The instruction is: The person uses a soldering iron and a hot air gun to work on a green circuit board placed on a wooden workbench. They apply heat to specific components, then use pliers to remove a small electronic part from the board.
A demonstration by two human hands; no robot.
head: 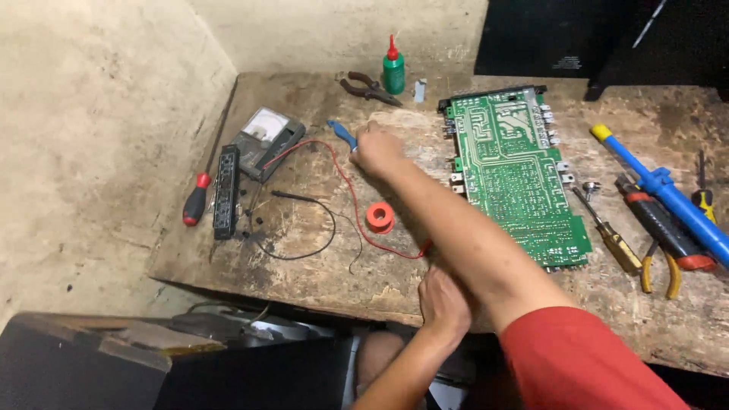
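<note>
My right hand [376, 148] reaches across the worn wooden table [319, 281] and closes on the end of a blue-handled tool [340, 130]. That tool lies between an analog multimeter [262, 137] and a large green circuit board [516, 175]. My left hand [444, 300] rests at the table's front edge under my right forearm, beside the end of the red test lead [345, 182]. Its fingers are hidden. A red spool of solder [380, 216] stands just in front of my right hand.
A black test lead [304, 228], a black strip [226, 190] and a red-handled screwdriver [196, 201] lie at the left. Pliers [368, 87] and a green bottle [392, 68] are at the back. A blue suction pump [668, 193], a yellow-handled screwdriver [611, 235] and other hand tools lie right.
</note>
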